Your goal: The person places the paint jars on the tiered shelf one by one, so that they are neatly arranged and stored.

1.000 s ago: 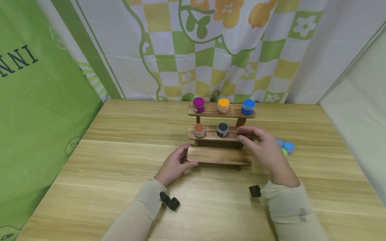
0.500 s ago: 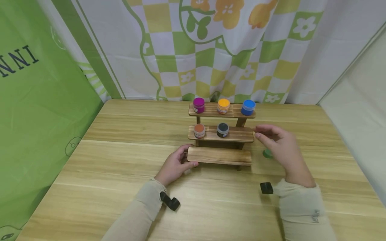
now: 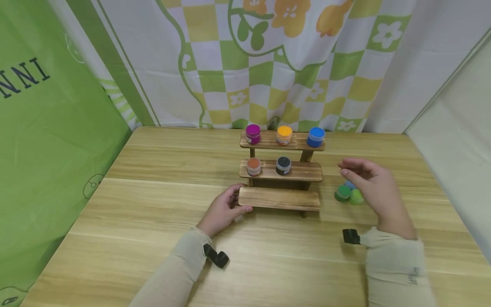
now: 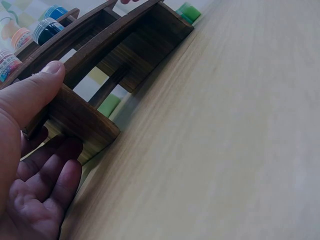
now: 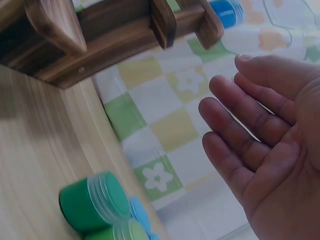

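Observation:
A three-step wooden display rack (image 3: 278, 197) stands on the table. My left hand (image 3: 221, 211) grips the left end of its lowest shelf, thumb on the front and fingers round the side. On the top shelf are a purple paint jar (image 3: 252, 134), a yellow-orange jar (image 3: 284, 135) and a blue jar (image 3: 316, 137). The middle shelf bears a brown-orange jar (image 3: 253, 166) and a black jar (image 3: 283, 166), with bare wood at its right. My right hand (image 3: 377, 192) hovers to the right of the rack, fingers loosely bent, holding nothing.
Beside the rack on the right, a dark green jar (image 3: 343, 193), a light green jar (image 3: 356, 197) and a blue jar (image 3: 350, 185) stand close together, partly hidden by the right hand. A patterned curtain (image 3: 264, 81) hangs behind the wooden table (image 3: 172, 162).
My right hand has drawn away to the right from the middle shelf, uncovering its right end and the green jars. The left hand and the rack have stayed put.

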A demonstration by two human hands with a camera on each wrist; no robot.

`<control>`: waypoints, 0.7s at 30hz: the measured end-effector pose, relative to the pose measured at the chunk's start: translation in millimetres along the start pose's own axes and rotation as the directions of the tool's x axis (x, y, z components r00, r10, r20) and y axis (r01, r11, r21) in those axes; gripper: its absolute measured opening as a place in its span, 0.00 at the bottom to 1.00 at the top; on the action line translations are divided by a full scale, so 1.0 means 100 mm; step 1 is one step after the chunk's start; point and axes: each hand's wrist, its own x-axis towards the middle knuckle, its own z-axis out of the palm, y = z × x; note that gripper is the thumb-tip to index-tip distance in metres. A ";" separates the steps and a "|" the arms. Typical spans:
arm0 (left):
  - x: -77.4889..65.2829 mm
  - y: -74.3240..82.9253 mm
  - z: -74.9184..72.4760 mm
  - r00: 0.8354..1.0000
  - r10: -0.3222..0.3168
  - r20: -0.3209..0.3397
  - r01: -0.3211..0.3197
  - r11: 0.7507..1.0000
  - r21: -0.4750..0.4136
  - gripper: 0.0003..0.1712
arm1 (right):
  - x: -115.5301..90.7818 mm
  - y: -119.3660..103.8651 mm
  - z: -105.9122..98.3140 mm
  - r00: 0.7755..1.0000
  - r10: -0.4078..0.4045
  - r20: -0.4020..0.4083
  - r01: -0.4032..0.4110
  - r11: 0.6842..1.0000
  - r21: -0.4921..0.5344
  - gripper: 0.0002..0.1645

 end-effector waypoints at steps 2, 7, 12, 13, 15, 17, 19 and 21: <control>0.00 0.00 0.00 1.000 0.000 0.000 0.000 1.000 0.002 0.42 | -0.01 0.03 -0.04 1.000 0.018 -0.002 -0.018 1.000 -0.001 0.27; 0.00 0.00 0.00 1.000 0.004 0.002 -0.004 1.000 0.003 0.42 | -0.01 0.14 -0.12 0.998 0.061 -0.017 -0.062 0.998 -0.030 0.30; 0.00 0.01 0.00 1.000 0.002 0.001 -0.002 1.000 0.003 0.42 | 0.00 0.24 -0.17 0.995 0.100 -0.018 -0.101 0.992 -0.074 0.32; 0.00 0.01 0.00 1.000 0.002 0.001 -0.002 1.000 0.002 0.42 | 0.00 0.26 -0.18 0.994 0.109 -0.015 -0.109 0.991 -0.082 0.32; 0.00 0.01 0.00 1.000 0.002 0.000 -0.002 1.000 0.001 0.42 | 0.01 0.31 -0.19 0.992 0.128 -0.011 -0.128 0.988 -0.089 0.32; 0.00 0.01 0.00 1.000 0.002 0.000 -0.002 1.000 -0.001 0.42 | 0.01 0.36 -0.19 0.989 0.149 -0.007 -0.149 0.985 -0.088 0.33; 0.00 0.02 0.00 1.000 0.001 -0.001 -0.001 1.000 -0.001 0.42 | 0.01 0.42 -0.19 0.986 0.165 -0.009 -0.165 0.983 -0.080 0.34; -0.01 0.02 0.00 1.000 0.000 -0.002 0.000 1.000 0.000 0.42 | 0.01 0.48 -0.20 0.984 0.178 -0.010 -0.178 0.982 -0.063 0.34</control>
